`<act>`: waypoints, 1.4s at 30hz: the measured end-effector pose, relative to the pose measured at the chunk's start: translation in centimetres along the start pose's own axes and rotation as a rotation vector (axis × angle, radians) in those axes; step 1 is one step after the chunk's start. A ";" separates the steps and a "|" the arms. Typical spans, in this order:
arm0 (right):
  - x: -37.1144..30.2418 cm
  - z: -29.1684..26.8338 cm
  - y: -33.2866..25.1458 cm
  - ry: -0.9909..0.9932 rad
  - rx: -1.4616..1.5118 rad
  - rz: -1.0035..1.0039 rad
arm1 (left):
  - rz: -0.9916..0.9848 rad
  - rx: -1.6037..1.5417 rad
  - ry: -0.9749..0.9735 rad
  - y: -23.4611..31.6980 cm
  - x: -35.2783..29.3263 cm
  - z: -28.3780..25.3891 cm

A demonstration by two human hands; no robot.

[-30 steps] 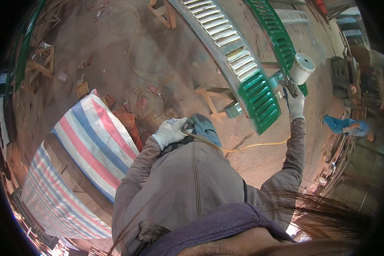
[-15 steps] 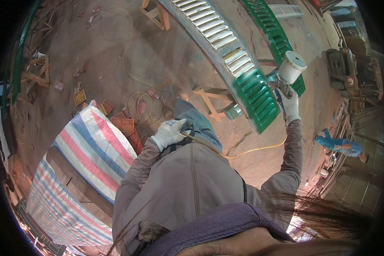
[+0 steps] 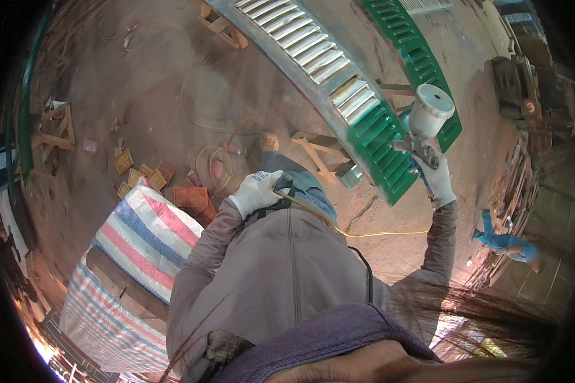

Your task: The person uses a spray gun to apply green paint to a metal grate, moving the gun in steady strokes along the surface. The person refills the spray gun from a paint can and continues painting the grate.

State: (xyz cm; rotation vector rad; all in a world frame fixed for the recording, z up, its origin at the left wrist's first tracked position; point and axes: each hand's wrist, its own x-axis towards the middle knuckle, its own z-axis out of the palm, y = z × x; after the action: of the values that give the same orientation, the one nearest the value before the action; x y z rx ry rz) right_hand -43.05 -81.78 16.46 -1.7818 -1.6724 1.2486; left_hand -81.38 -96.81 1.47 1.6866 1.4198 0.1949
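The spray gun (image 3: 421,131) is sitting right of centre in the upper half of the frame, its white cup on top, and we are gripping it with our right hand (image 3: 439,182), the gloved fingers wrapped tight around the handle. Its nozzle is pointing left at the shutter (image 3: 338,96), a long louvred panel curving from the top centre down toward the gun. The slats nearest the gun are showing wet green, while those farther up are showing pale grey. The shutter is resting on a wooden trestle (image 3: 316,153) just below it.

We are closing our left hand (image 3: 257,191), also gloved, around the yellow hose (image 3: 364,233) at centre frame, against our chest. The hose is running right from that hand toward our right arm.

A 2nd green shutter (image 3: 415,57) is lying in the upper right, behind the gun. A striped tarp (image 3: 140,236) is covering a stack at lower left. Another person in blue (image 3: 508,242) is crouching at the right edge.
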 end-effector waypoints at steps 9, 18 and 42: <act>5.1 0.4 -0.7 0.125 -0.149 0.101 | 0.092 -0.033 0.060 0.7 3.8 -3.9; 8.0 -0.9 1.4 0.231 -0.210 -0.108 | 0.027 -0.023 0.014 0.2 5.4 -6.0; 8.4 3.2 -3.7 0.313 -0.186 -0.011 | 0.110 0.036 0.021 -5.2 3.7 -12.4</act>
State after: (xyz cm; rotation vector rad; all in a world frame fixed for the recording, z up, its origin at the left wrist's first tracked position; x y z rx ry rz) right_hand -48.74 -74.00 14.91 -1.9540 -1.6542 0.7789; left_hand -91.56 -87.55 3.59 1.7984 1.3547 0.2503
